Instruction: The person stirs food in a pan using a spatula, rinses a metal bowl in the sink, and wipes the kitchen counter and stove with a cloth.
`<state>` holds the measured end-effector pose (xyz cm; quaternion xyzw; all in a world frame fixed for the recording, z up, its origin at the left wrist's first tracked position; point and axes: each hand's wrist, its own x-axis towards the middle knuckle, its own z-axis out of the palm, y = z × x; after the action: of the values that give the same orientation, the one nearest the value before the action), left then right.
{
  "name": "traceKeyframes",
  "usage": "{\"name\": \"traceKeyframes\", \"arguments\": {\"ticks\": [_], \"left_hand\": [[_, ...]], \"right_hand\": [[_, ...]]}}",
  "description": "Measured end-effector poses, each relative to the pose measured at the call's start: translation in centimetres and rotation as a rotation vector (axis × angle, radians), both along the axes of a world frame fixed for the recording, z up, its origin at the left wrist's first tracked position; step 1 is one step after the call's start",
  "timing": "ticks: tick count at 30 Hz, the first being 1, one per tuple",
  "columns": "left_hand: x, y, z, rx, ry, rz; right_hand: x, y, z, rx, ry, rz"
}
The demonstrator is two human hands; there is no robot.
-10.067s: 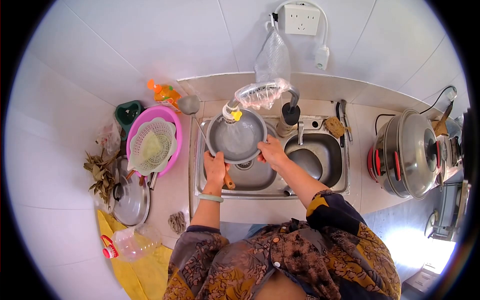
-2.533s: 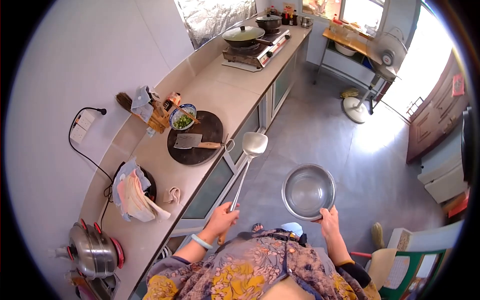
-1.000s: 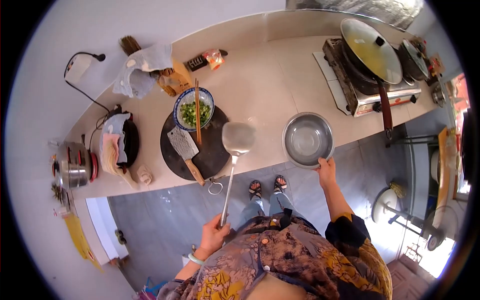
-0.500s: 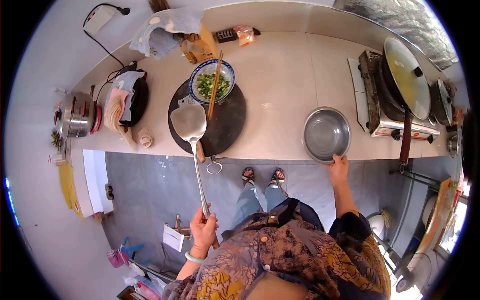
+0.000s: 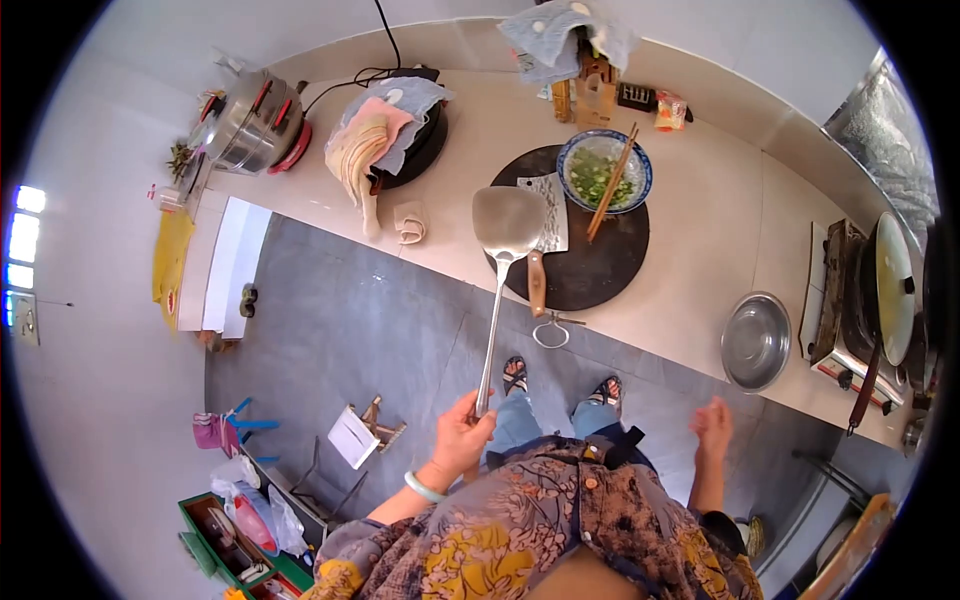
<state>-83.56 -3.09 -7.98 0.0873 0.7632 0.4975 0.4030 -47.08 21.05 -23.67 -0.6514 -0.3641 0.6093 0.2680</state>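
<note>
So the left hand [image 5: 465, 435] has its fingers wrapped around the handle of a spatula [image 5: 510, 222], with the metal head pointing up and away from it, over the near-left side of a round board [image 5: 612, 275]. From this angle the head covers part of a cleaver [image 5: 549, 215], and honestly can't tell if they're touching. There's a pale bracelet [image 5: 425, 487] on that wrist, just behind the hand.

The right hand [image 5: 712, 428] is empty, fingers loose and a bit blurry. The basin [image 5: 756, 342] is just ahead of it and slightly to its right, sitting near the counter [image 5: 690, 260] edge, with a visible gap between hand and metal.

Farther out ahead of the left hand, past the spatula head and off to the right, a bowl [image 5: 649, 180] of chopped greens overlaps the far side of the board, with chopsticks [image 5: 622, 168] laid across it. Ahead and to the left of the same hand there's a folded rag [image 5: 410, 222] near the edge. Beyond the basin, to the right hand's right, a lidded pan [image 5: 893, 290] is on the stove [image 5: 838, 290].
</note>
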Motion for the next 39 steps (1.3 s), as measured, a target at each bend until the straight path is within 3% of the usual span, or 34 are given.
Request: {"name": "traceKeyframes", "arguments": {"ticks": [5,8,11,12,14,16,17,18,24,27,29,30,31,32,33,34,38,39], "left_hand": [[-5.3,-4.5,0.7,0.015,0.072,0.043],[-7.9,-8.6,0.8,0.010,0.086,0.166],[-10.1,-13.5,0.6,0.001,0.106,0.240],[-10.6,-14.8,0.6,-0.022,0.113,0.276],[-11.2,-16.3,0.9,0.003,0.203,0.350],[-12.5,-21.5,-3.1,0.068,0.313,0.402],[-12.7,-21.2,-1.2,-0.087,0.293,0.362],[-12.5,-21.0,1.4,-0.247,0.278,0.327],[-13.9,-20.9,2.0,-0.196,0.158,0.359],[-14.4,-20.0,1.5,-0.170,0.185,0.345],[-14.4,-17.5,2.2,-0.112,0.148,0.352],[-14.5,-16.0,3.0,-0.081,0.103,0.351],[-14.5,-15.0,3.4,-0.051,0.057,0.351],[-14.8,-14.5,3.3,-0.039,0.095,0.298],[-15.1,-13.8,2.8,-0.025,0.133,0.245],[-15.2,-13.2,2.7,-0.016,0.170,0.190],[-15.2,-9.1,3.2,-0.080,0.090,0.092],[-15.9,-9.3,1.4,-0.019,0.108,0.038]], "right_hand": [[-17.9,-5.1,5.2,-0.005,0.112,0.696],[-31.1,-6.1,6.9,0.275,0.155,1.094],[-45.3,-6.3,5.2,0.737,0.189,1.198],[-49.8,-7.0,3.2,0.961,0.151,1.109],[-57.3,-6.7,2.8,0.915,0.071,1.116],[-62.6,-6.6,1.9,1.027,-0.099,1.129],[-64.4,-6.6,1.6,1.060,-0.258,1.201],[-64.9,-6.3,1.3,1.072,-0.302,1.223],[-65.5,-5.9,-0.9,1.124,-0.280,1.421],[-64.7,-8.4,-2.2,0.756,-0.001,1.192],[-59.5,-9.0,0.3,0.514,0.258,1.249],[-57.1,-9.9,0.0,0.199,0.510,1.203],[-52.5,-10.3,2.9,0.088,0.737,1.053],[-49.0,-10.2,2.8,0.046,0.674,1.112],[-44.7,-10.1,4.2,-0.103,0.725,0.997],[-40.0,-9.8,7.6,-0.243,0.793,0.703],[-24.8,-6.6,4.4,0.065,0.292,0.521],[-21.9,-6.4,4.9,0.045,0.364,0.323]]}}
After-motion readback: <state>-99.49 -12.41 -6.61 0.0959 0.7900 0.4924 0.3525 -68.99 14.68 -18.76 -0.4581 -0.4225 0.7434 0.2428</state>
